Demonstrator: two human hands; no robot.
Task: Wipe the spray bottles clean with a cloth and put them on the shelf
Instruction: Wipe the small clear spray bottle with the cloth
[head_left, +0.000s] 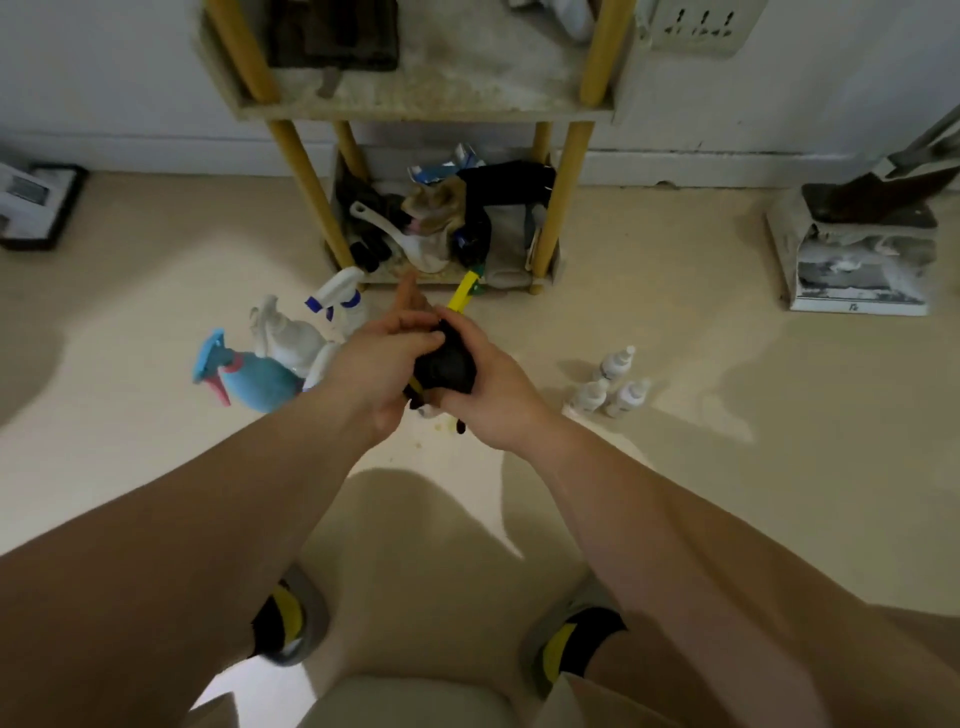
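The floor (675, 332) is pale beige and smooth, with soft bright patches and grey shadows across it. A white wall (104, 67) runs behind, a skirting board (727, 169) along its foot. Against it stands a shelf (415, 106) on yellow posts, its boards grimy and speckled. A socket plate (696, 26) sits on the wall just right of the shelf. A dusty box (857, 270) sits on the floor, far right.

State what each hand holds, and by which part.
The right hand grips a black cloth wrapped round the middle of a yellow bottle. The left hand grips the same bottle beside the cloth; which part it covers is hidden.
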